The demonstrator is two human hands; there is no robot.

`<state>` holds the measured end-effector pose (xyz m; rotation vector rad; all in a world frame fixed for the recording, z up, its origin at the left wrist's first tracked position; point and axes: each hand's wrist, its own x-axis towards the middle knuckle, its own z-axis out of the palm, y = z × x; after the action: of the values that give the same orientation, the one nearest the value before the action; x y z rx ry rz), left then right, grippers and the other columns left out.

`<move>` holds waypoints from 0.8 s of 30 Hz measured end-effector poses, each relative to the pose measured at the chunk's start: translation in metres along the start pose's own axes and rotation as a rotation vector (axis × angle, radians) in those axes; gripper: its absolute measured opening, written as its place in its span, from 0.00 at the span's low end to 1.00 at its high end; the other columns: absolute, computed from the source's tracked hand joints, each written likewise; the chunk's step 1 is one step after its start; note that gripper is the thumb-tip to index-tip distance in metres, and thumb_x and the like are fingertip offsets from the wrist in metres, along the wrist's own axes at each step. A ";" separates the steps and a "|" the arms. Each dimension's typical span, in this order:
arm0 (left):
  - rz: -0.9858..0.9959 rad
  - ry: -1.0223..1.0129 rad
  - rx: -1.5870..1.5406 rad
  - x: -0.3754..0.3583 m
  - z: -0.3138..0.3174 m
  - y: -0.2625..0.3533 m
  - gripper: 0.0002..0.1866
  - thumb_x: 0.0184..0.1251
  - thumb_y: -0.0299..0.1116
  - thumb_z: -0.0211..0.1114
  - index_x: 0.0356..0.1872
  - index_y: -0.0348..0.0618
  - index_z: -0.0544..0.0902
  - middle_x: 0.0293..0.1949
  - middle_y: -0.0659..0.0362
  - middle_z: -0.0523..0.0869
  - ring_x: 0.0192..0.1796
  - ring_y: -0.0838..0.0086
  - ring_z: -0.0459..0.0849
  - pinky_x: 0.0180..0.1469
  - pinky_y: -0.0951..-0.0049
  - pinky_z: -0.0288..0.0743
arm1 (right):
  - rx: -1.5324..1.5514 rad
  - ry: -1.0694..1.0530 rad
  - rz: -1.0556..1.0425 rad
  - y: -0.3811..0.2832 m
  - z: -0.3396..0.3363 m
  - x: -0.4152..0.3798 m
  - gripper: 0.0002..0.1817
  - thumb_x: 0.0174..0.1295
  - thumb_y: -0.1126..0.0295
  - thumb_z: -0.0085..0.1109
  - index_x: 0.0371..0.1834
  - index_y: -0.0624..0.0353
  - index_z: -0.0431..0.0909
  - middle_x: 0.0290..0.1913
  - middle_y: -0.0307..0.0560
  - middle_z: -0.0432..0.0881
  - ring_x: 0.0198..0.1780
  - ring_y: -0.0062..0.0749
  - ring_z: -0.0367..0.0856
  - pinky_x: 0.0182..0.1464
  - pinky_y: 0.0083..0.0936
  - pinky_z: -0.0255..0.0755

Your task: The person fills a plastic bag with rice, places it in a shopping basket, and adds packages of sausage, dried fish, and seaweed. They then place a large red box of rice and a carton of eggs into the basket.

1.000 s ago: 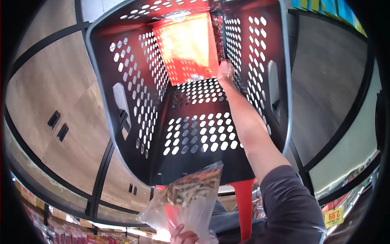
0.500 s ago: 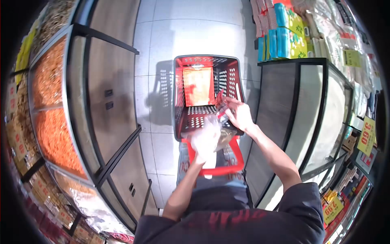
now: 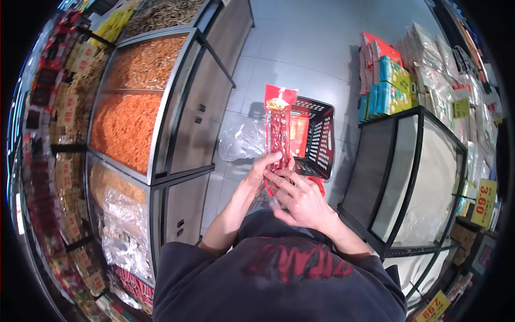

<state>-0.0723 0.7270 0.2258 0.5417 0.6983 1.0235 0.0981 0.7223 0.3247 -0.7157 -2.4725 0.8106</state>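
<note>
I hold a long red packet of sausages upright in front of me. My left hand grips its lower edge from the left. My right hand touches the packet's bottom from the right, fingers spread over it. A clear plastic bag hangs to the left of the packet, near my left hand; whether that hand holds it I cannot tell. Behind the packet stands a black and red shopping basket on the floor, with a red package inside.
Bins of orange dried goods fill the shelf at left, with price tags along its edge. A dark shelf unit stands at right, stacked with blue, green and clear packs. Grey tiled floor lies ahead.
The view has risen away from the basket. My right hand has left the basket with the red sausage packet, and both hands now hold it upright.
</note>
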 end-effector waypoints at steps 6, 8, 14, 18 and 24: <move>0.023 0.275 -0.143 -0.061 0.052 0.023 0.42 0.66 0.54 0.57 0.71 0.29 0.63 0.30 0.56 0.80 0.30 0.77 0.79 0.36 0.78 0.72 | 0.429 0.408 0.032 -0.007 -0.006 -0.014 0.06 0.51 0.78 0.69 0.30 0.61 0.81 0.44 0.49 0.86 0.49 0.46 0.83 0.54 0.37 0.76; 0.060 0.158 -0.104 -0.089 0.036 0.022 0.41 0.66 0.54 0.57 0.71 0.29 0.63 0.31 0.56 0.80 0.30 0.77 0.79 0.36 0.78 0.72 | 0.558 0.469 0.219 -0.003 0.004 -0.008 0.06 0.56 0.79 0.67 0.36 0.64 0.81 0.44 0.51 0.84 0.47 0.38 0.83 0.53 0.31 0.76; 0.188 0.122 -0.189 -0.166 0.022 0.009 0.32 0.73 0.54 0.55 0.63 0.32 0.71 0.31 0.54 0.83 0.32 0.74 0.82 0.37 0.77 0.74 | 0.872 0.165 0.300 -0.027 0.043 0.035 0.14 0.62 0.76 0.66 0.50 0.68 0.81 0.44 0.44 0.80 0.47 0.23 0.78 0.53 0.22 0.73; 0.272 0.198 -0.194 -0.226 0.000 0.001 0.24 0.77 0.51 0.52 0.53 0.38 0.77 0.37 0.53 0.86 0.40 0.70 0.86 0.44 0.72 0.79 | 1.034 -0.163 0.225 -0.086 0.093 0.070 0.13 0.62 0.74 0.68 0.47 0.68 0.82 0.41 0.41 0.83 0.45 0.20 0.80 0.50 0.20 0.74; 0.546 0.479 -0.108 -0.338 -0.043 -0.008 0.26 0.80 0.54 0.47 0.57 0.40 0.76 0.43 0.55 0.86 0.42 0.74 0.86 0.47 0.70 0.80 | 1.167 -0.436 0.164 -0.192 0.182 0.119 0.11 0.63 0.74 0.67 0.48 0.65 0.84 0.41 0.38 0.86 0.41 0.18 0.80 0.46 0.22 0.75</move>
<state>-0.2156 0.4233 0.2819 0.3997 0.9329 1.7263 -0.1562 0.5850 0.3427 -0.2885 -1.7241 2.3295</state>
